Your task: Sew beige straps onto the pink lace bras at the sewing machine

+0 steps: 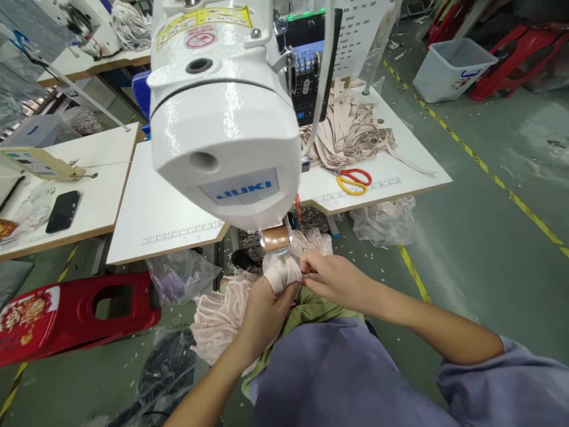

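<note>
Below the white sewing machine head (226, 130), a pale pink elastic band (283, 274) lies folded over in my hands. My left hand (267, 311) holds it from the lower left, thumb toward the right. On its right side, my right hand (320, 274) pinches the band's edge, fingertips bent together. Both hands are close together over my lap, just in front of the machine's needle area, which is hidden behind a metal-framed brown guard (276, 238). Pale lace fabric (220, 317) hangs in a heap left of my left hand, and more lies behind the band.
Red and yellow scissors (353, 181) and a pile of beige straps (349, 133) lie on the white table (413, 172) at right. A phone (63, 212) rests on the left table. A red stool (75, 311) stands at lower left. Plastic bags hang below the table edges.
</note>
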Demonstrator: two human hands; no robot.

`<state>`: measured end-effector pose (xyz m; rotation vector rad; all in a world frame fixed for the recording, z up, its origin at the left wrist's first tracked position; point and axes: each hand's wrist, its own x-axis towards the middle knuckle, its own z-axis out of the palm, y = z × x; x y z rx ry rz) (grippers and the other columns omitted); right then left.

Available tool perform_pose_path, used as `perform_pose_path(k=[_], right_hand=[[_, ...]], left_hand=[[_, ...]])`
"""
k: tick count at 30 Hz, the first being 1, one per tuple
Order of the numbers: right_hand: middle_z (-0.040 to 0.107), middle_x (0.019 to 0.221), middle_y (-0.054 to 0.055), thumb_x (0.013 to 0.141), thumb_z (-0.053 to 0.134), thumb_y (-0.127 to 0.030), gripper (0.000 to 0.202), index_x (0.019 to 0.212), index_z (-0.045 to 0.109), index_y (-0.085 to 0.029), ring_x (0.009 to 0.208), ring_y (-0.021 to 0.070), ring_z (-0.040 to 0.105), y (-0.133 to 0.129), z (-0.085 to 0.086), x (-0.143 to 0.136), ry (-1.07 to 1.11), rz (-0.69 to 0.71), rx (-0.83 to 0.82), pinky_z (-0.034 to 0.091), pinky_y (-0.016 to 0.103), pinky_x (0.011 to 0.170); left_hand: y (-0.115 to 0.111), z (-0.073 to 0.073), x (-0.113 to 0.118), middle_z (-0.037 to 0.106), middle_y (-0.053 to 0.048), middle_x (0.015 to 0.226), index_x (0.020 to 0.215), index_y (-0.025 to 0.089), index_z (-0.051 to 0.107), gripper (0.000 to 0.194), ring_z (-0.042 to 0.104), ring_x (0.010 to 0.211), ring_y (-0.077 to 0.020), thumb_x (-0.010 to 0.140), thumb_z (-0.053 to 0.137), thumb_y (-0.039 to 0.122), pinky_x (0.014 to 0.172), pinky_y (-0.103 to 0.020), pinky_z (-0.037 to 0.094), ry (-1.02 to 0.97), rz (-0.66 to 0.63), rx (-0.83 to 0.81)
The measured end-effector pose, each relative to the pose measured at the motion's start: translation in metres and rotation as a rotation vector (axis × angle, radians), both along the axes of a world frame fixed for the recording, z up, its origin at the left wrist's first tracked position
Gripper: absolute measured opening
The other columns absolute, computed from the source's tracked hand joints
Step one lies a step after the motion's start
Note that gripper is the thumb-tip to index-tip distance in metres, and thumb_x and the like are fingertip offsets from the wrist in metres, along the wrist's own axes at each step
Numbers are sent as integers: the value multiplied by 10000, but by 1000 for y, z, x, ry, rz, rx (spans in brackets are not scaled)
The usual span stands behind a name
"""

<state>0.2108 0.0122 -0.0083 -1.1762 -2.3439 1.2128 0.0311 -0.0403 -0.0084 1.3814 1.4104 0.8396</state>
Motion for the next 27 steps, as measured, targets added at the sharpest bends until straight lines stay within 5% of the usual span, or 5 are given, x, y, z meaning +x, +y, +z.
perform_pose_path(k=[9,13,18,23,27], right_hand=[[657,804,11,811,616,-299,145,837,687,-175,740,151,552,20,7,4,142,51,-344,356,247,646],[513,649,-40,786,608,-295,145,782,671,-164,611,104,418,16,5,1,208,-5,-509,287,236,571],[379,594,-67,793,612,-345,195,739,627,-158,549,80,311,7,-4,-2,304,-138,-674,230,232,520],[535,700,-19,790,650,-394,256,825,674,-141,639,110,442,2,-12,-6,388,-245,-629,326,228,572],[518,649,-18,817,595,-327,189,750,650,-159,622,114,434,3,-6,-9,297,-227,-334,305,231,550]], left_hand=[[13,9,-15,539,16,579,664,141,635,281,441,557,-108,788,661,392,544,-217,381,-116,-80,-207],[18,7,-18,564,11,603,708,140,645,298,479,548,-113,723,729,426,516,-218,403,-200,-99,-337],[16,-3,-14,601,5,563,669,142,627,348,514,487,-115,663,795,448,470,-221,421,-319,29,-386],[12,-15,-6,657,0,606,721,149,630,325,579,528,-138,670,807,417,520,-240,466,-404,184,-336],[13,-15,5,672,3,658,729,142,651,273,593,601,-126,658,825,339,607,-232,478,-497,334,-256]])
